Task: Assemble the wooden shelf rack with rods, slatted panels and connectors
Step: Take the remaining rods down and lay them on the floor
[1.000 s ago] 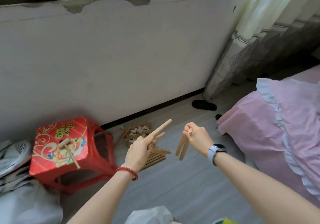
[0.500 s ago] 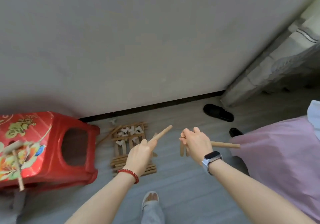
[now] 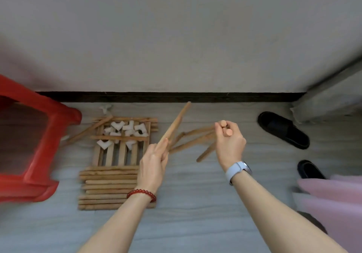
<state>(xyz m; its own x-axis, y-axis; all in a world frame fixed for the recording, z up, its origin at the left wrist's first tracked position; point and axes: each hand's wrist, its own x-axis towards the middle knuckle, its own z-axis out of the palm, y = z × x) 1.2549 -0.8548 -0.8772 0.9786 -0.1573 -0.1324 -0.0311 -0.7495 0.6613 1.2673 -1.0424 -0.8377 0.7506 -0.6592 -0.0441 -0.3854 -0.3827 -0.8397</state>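
In the head view both hands hang above a grey floor beside the wall, each busy with loose rods, so the step in hand looks like sorting or gathering rods before any joining has begun. The left hand (image 3: 154,164) has its fingers curled round one long rod (image 3: 176,125) that slants up and away toward the skirting. The right hand (image 3: 229,141) is fisted round a small bundle of rods (image 3: 195,141), their round ends poking out above the knuckles and their lengths fanning down to the left; the blur makes it hard to count them, perhaps three. Below the left hand lies a slatted panel (image 3: 117,154) flat on the floor with a heap of white connectors (image 3: 125,133) on it, and a row of further rods (image 3: 107,190) lies side by side at its near edge. The next move, I judge, calls for freeing a hand to pick up a connector and lining a rod end with its socket. A red stool (image 3: 39,154) stands close on the left of the parts, two black slippers (image 3: 282,129) lie well off to the right, and a pink bedcover (image 3: 333,203) edges in at lower right; none blocks the reach down to the panel.
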